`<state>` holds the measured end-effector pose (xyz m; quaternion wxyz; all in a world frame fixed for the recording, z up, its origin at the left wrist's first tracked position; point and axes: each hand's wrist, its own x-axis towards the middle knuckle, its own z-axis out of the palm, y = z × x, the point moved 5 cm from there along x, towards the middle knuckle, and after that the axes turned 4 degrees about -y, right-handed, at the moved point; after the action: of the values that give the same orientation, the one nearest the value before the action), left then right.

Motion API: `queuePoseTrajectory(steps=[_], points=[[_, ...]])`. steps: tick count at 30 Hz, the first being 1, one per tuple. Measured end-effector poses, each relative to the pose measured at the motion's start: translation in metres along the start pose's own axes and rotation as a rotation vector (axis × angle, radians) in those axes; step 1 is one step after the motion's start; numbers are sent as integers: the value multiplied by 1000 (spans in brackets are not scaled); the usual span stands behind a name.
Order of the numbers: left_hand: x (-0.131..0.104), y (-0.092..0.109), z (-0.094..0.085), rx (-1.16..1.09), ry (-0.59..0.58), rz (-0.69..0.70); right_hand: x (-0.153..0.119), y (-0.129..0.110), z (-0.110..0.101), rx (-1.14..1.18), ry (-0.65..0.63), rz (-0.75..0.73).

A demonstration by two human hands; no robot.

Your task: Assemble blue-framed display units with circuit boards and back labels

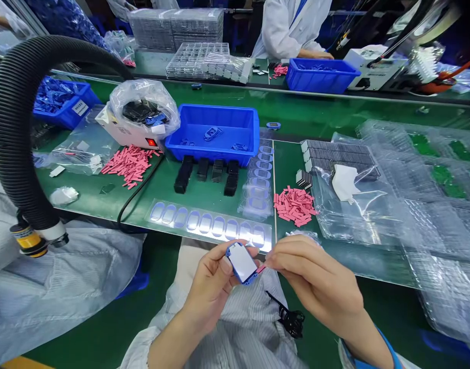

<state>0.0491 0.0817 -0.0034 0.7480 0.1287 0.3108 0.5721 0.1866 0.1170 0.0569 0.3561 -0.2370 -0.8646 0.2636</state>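
Between the thumb and fingers of my left hand (214, 279) is a small blue plastic casing (242, 263) with a flat white rectangular piece in it. Held tilted, it hangs over my lap in front of the table edge. My right hand (315, 274) pinches a small pink strip (260, 268) at the casing's lower right corner; whether strip and casing touch is hard to tell. Just beyond the hands lies a clear sheet of oval films (206, 224). A heap of pink strips (295, 206) sits on the table past my right hand.
A blue bin (212, 154) holding a few blue parts stands mid-table, with black stacked pieces (184, 174) before it. Stacked grey-white pieces (340, 156) and clear trays (442, 220) lie right. A black hose (6, 113) arches at left. A co-worker (284, 31) sits across the line.
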Motion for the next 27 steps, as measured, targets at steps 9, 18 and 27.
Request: queuePoseTrajectory(steps=[9, 18, 27], points=[[0, -2, -1, -2, 17, -6, 1, -1, 2, -54, -1, -8], [2, -2, 5, -51, 51, 39, -17, -20, 9, -435, -32, -146], [5, -4, 12, -68, 97, 61, -15, -36, 7, -606, -15, -105]])
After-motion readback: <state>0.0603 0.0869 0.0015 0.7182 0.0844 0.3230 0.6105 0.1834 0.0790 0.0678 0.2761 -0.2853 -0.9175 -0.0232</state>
